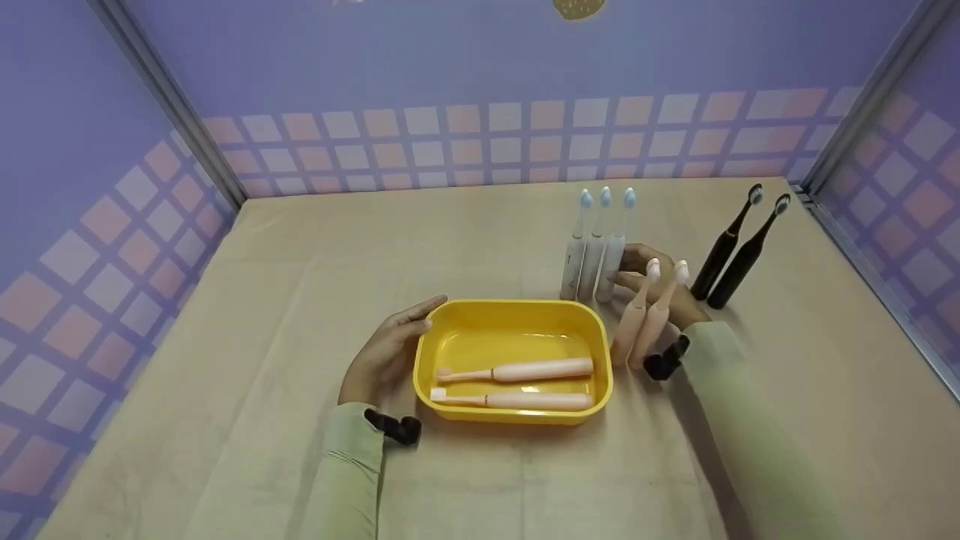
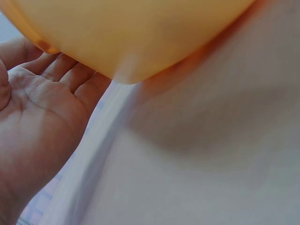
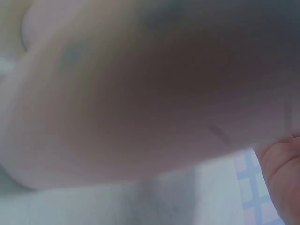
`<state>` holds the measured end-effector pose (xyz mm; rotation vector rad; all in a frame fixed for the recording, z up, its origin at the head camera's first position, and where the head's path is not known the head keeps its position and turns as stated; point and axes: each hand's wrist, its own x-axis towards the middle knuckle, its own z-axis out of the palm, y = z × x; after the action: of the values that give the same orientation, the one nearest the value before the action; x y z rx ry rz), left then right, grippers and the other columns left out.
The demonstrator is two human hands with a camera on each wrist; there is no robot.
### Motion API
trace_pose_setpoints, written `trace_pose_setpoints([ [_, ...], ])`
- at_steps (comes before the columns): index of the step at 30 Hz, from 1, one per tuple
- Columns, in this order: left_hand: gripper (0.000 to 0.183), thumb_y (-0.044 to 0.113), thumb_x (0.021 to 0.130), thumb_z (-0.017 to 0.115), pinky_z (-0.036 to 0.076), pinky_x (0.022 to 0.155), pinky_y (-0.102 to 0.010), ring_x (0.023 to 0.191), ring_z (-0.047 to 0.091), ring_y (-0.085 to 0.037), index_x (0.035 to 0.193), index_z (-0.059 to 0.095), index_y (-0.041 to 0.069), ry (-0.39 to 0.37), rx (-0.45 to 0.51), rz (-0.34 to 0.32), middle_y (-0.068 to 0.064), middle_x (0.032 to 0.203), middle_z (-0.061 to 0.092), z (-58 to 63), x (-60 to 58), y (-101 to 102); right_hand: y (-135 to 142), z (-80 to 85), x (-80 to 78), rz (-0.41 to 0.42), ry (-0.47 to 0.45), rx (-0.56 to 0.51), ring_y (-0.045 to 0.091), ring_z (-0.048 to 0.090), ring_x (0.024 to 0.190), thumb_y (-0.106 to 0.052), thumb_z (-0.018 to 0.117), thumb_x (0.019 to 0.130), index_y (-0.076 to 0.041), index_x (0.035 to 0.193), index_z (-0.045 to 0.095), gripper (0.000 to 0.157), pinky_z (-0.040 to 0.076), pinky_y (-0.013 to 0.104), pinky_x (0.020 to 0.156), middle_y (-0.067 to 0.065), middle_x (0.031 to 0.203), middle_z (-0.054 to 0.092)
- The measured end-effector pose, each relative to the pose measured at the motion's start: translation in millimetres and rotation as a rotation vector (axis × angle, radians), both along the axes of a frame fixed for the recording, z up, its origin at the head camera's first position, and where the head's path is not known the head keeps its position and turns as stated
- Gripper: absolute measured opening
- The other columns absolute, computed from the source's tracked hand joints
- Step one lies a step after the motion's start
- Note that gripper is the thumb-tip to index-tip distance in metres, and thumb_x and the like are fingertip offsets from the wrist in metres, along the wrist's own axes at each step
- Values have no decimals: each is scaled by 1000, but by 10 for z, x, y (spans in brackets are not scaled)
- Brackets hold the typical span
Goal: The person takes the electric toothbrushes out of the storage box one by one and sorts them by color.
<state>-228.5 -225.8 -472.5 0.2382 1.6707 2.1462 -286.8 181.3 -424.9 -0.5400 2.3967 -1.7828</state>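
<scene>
A yellow box (image 1: 510,306) holds two pink electric toothbrushes (image 1: 544,370) lying on their sides. My left hand (image 1: 390,345) rests against the box's left end, its fingers fairly straight along the outer wall and the thumb at the rim. In the left wrist view the box's outside (image 2: 131,42) hides those fingertips. Behind the box stand three white electric toothbrushes (image 1: 592,262). My right hand (image 1: 660,281) holds the rightmost one with thumb and fingers, partly hidden behind two upright pink toothbrushes (image 1: 651,330). A blurred pale pink surface (image 3: 117,140) fills most of the right wrist view.
Two black electric toothbrushes (image 1: 731,262) stand upright farther right, beyond my right hand. A pale cloth (image 1: 337,247) covers the table. Tiled-pattern walls (image 1: 465,142) enclose it at the back and sides, with metal posts (image 1: 180,112) in the corners.
</scene>
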Motion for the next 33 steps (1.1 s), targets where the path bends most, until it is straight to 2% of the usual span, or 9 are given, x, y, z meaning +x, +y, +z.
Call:
trace_pose_setpoints([
  [2,53,10,100,43,42,108,-34,133,46,-25,151,31,9,2,0,-2,-13,153,36,-4,-3,-1,4,5,9,1,4,15,30,51,124,-10,56,96,3,135,47,42,47,29,102,21,135,53],
  [4,53,10,100,43,43,108,-34,133,47,-25,152,30,8,5,1,-5,-13,153,36,-10,-8,-1,11,-8,3,9,-8,-8,30,52,125,-10,57,96,2,135,48,42,47,34,103,20,135,53],
  [6,53,9,100,43,43,107,-34,132,47,-25,152,29,7,6,5,-8,-14,152,36,-13,-11,-1,21,-18,-5,6,2,5,30,51,124,-11,57,95,2,134,48,42,47,29,101,20,135,54],
  [15,53,8,99,43,44,106,-33,131,48,-24,151,31,7,-7,-3,8,-14,150,39,-9,-9,6,74,-54,-34,-12,39,5,26,55,121,-17,63,93,-1,133,53,45,47,27,99,18,131,58],
  [22,54,9,99,44,42,108,-34,133,46,-25,151,31,8,3,-10,8,-14,153,37,-1,-7,9,155,-124,-81,-12,63,-70,35,54,119,-9,58,95,4,132,52,40,47,25,97,26,127,58],
  [25,54,10,99,45,42,108,-34,134,45,-25,151,31,8,5,-14,7,-13,154,35,-2,-10,7,201,-186,-134,-51,69,-57,31,56,117,-11,60,94,2,132,53,41,48,21,93,25,127,57],
  [28,54,11,99,45,42,109,-34,134,44,-25,151,31,9,6,-22,9,-13,154,35,2,-8,8,246,-237,-176,-101,91,-18,19,57,112,-15,64,92,-3,132,55,43,49,15,89,21,127,58],
  [31,53,11,99,46,42,109,-34,134,45,-25,151,33,9,4,-25,15,-13,152,37,6,-4,7,291,-265,-187,-90,103,-38,14,60,108,-11,62,93,1,134,52,44,50,14,88,16,124,58],
  [33,53,11,99,46,42,108,-34,133,46,-25,150,33,9,1,-23,15,-12,151,38,7,-3,4,314,-271,-183,-72,84,-91,13,62,107,-7,60,93,5,135,49,45,51,16,90,10,120,58],
])
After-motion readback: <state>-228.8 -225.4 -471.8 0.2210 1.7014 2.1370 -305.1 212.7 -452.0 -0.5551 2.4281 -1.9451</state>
